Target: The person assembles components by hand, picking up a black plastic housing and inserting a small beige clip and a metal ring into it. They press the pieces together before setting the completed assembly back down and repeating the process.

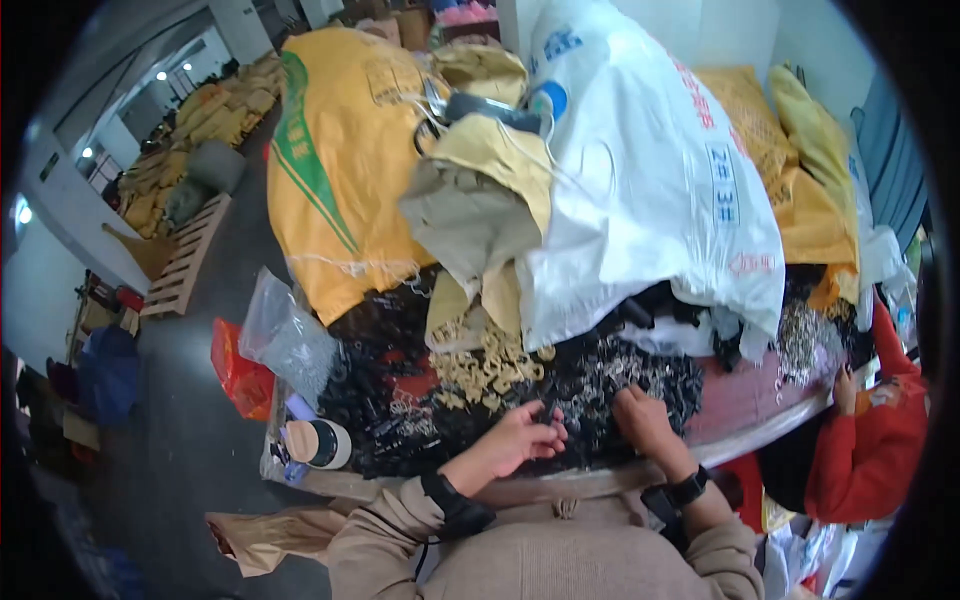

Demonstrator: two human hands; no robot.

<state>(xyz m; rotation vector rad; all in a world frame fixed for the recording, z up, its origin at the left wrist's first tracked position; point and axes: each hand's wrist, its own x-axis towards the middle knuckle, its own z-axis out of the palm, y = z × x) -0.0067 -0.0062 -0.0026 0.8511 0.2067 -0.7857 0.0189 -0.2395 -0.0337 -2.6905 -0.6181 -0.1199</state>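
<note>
My left hand (520, 438) hovers at the near side of a heap of small black parts (385, 400), palm turned inward. Its fingers are curled toward the thumb, and what they hold, if anything, is too small to make out. To the right, my right hand (645, 420) reaches down with bent fingers to a spread of small silver and black parts (610, 375). Its fingertips are pressed close together at those parts, and I cannot make out what is between them. Small tan hook-like parts (488, 370) lie in a pile beyond my left hand.
A yellow sack (350, 170) and a white sack (650, 190) stand on the table, with an open tan bag (475, 215) between them. A lidded cup (318, 444) and a clear bag (290, 335) sit at the left edge. Another person in a red sleeve (865, 455) is at the right.
</note>
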